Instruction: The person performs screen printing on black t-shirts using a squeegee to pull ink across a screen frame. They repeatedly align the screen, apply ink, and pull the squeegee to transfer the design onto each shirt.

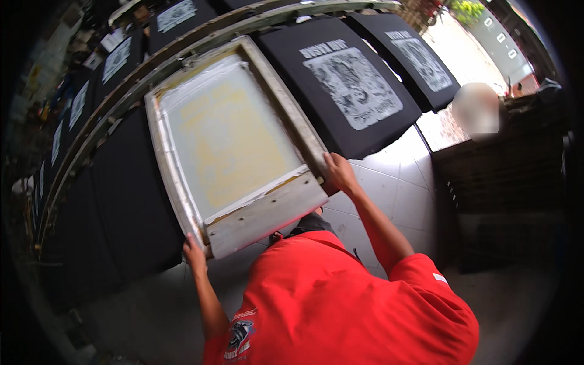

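Note:
A large screen printing frame (267, 214) lies in front of me, tilted a little to the left, its pale mesh stained yellow in the middle. My left hand (195, 254) grips the frame's near left corner. On the near right corner, my right hand (341, 173) is closed round the frame's side. Whatever lies under the frame is hidden. To its right, a black shirt (286, 55) with a white print is spread flat. Plain black fabric (131, 201) lies to the left of the frame.
A second printed black shirt (378, 30) lies farther right. A long rail (131, 79) runs behind the frame, and more printed black shirts (125, 67) lie beyond it. Pale floor tiles (377, 210) show at right, near a dark slatted structure (499, 176).

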`<state>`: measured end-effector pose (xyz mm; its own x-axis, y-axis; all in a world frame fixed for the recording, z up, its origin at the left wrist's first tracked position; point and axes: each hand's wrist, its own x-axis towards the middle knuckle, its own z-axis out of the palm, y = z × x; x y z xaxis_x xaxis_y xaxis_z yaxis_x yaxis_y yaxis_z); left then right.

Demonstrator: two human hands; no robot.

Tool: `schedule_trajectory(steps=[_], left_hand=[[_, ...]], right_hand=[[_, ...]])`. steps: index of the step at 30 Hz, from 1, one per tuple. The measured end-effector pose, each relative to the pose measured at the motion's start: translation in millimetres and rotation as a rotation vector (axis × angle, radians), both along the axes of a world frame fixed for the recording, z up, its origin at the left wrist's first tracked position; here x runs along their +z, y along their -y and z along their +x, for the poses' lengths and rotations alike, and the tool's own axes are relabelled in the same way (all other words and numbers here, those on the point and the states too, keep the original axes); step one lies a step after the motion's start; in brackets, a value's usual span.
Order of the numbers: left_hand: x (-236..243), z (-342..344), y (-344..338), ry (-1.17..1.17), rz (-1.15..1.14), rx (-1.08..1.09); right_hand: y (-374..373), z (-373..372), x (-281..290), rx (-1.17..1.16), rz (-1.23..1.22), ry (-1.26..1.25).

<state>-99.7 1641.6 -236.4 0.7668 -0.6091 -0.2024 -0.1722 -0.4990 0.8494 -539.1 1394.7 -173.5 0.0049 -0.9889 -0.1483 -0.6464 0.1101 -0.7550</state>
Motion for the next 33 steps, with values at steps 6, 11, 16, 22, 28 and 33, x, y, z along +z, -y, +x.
schedule_trajectory(steps=[6,11,16,22,28,33], left_hand=[[-4,5,4,-0.037,0.029,0.120],[7,7,4,0.145,0.058,0.161],[34,15,-15,0.071,0.180,0.365],[74,-33,-44,-0.025,0.313,0.513],[75,-61,-71,-0.093,0.283,0.509],[65,-56,-76,-0.121,0.199,0.472]], right_hand=[[3,-10,2,0.000,0.084,0.090],[-3,-24,-11,0.152,0.149,0.332],[-13,-72,-8,0.378,0.256,0.398],[11,-132,-10,0.601,0.407,0.377],[22,-136,0,0.734,0.350,0.389],[21,-122,36,0.834,0.180,0.332]])
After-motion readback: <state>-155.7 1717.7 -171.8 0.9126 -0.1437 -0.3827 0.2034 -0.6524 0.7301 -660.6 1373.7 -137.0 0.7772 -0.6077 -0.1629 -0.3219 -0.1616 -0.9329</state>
